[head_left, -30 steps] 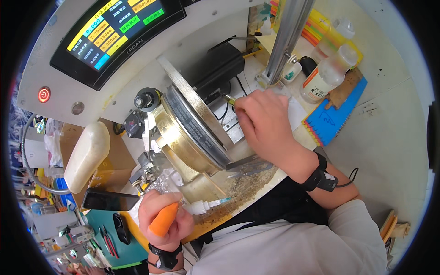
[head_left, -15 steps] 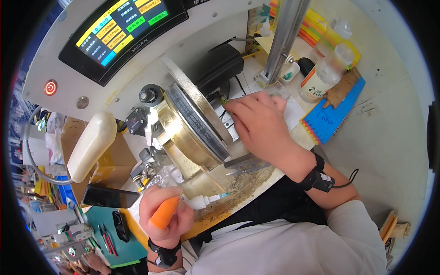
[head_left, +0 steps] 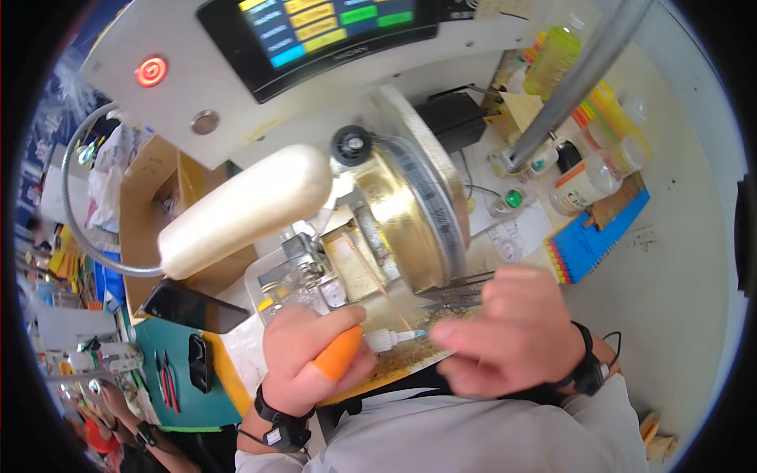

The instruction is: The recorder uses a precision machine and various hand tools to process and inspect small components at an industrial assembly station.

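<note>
My left hand (head_left: 309, 352) grips an orange-handled tool (head_left: 341, 352) whose white tip (head_left: 388, 340) points right over a gritty metal tray (head_left: 394, 356). My right hand (head_left: 509, 333) hovers just right of that tip, fingers curled and blurred, with nothing seen in it. Thin metal tweezers (head_left: 457, 291) lie on the tray above the right hand. Behind both hands stands a brass-coloured machine drum (head_left: 406, 217) with a grey rim.
A white padded lamp head (head_left: 244, 209) on a flexible arm hangs left of the drum. Above is a control panel with a screen (head_left: 323, 27) and red button (head_left: 151, 71). Bottles (head_left: 579, 185), a blue notebook (head_left: 603, 236) and a metal pole (head_left: 583, 75) stand at right. A phone (head_left: 193, 307) lies at left.
My right hand has come down from the drum's right side to the tray beside the tool tip. The view has shifted closer. My left hand still holds the orange tool.
</note>
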`<state>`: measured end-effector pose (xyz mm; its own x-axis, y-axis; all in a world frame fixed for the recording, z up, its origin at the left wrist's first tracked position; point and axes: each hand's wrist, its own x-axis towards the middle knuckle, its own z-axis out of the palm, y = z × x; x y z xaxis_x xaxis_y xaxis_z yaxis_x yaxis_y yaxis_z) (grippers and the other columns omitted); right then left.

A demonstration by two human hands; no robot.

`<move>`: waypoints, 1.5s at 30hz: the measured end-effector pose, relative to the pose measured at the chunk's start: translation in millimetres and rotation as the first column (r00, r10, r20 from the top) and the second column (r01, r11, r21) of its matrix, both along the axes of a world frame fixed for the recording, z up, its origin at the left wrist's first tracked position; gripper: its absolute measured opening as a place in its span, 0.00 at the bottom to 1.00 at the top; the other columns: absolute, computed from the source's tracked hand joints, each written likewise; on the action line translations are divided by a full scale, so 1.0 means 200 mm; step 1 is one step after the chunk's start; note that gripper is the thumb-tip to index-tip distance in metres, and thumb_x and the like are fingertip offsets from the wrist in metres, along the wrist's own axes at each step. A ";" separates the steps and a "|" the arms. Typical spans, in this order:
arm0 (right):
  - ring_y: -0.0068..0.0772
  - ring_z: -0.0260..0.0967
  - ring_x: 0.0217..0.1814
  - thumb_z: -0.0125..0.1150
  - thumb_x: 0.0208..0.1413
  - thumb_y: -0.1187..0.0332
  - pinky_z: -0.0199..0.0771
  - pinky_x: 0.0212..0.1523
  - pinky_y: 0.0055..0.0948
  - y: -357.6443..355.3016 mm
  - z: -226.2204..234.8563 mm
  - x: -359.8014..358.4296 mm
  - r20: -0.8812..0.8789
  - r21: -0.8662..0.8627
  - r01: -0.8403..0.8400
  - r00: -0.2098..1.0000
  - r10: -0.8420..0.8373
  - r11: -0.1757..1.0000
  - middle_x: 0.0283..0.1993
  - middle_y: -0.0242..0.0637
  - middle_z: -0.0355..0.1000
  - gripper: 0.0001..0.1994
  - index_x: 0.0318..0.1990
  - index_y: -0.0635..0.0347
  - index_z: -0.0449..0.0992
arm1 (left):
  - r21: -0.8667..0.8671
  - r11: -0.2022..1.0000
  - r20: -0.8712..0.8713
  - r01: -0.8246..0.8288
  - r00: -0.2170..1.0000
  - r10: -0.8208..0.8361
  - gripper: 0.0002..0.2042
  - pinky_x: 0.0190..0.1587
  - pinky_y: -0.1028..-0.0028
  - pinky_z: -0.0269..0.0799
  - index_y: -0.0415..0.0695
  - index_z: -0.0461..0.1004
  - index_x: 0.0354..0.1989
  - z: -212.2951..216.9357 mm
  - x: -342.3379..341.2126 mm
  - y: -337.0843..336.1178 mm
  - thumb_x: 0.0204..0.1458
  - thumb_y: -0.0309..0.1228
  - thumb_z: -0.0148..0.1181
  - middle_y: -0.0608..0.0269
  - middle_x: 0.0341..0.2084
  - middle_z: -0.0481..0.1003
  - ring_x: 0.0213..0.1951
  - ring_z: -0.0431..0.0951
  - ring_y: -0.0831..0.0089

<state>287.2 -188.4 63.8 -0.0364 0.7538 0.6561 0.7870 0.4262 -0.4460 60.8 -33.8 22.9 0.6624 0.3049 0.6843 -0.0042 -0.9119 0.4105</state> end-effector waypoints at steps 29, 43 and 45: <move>0.27 0.54 0.15 0.63 0.49 0.76 0.49 0.19 0.32 0.04 -0.13 -0.08 -0.608 0.325 -0.185 0.711 0.354 0.928 0.23 0.35 0.67 0.11 0.40 0.64 0.70 | 0.045 0.986 0.049 0.161 0.985 -0.163 0.16 0.35 0.66 0.77 0.45 0.78 0.38 0.02 0.00 0.06 0.39 0.28 0.76 0.57 0.45 0.84 0.48 0.86 0.57; 0.24 0.59 0.18 0.65 0.65 0.59 0.49 0.19 0.26 0.31 -0.08 -0.20 -0.332 0.628 -0.101 0.862 0.383 0.772 0.26 0.33 0.70 0.23 0.57 0.60 0.61 | 0.098 0.982 -0.022 0.163 0.987 -0.162 0.20 0.27 0.71 0.64 0.43 0.80 0.44 0.06 -0.06 0.07 0.40 0.27 0.77 0.55 0.47 0.84 0.43 0.86 0.62; 0.25 0.59 0.18 0.66 0.64 0.59 0.49 0.18 0.26 0.32 -0.09 -0.19 -0.261 0.635 -0.114 0.899 0.351 0.764 0.26 0.33 0.70 0.24 0.56 0.61 0.61 | 0.161 0.976 -0.018 0.149 0.989 -0.148 0.18 0.28 0.71 0.64 0.44 0.80 0.42 0.07 -0.05 0.07 0.39 0.26 0.77 0.58 0.46 0.84 0.44 0.86 0.63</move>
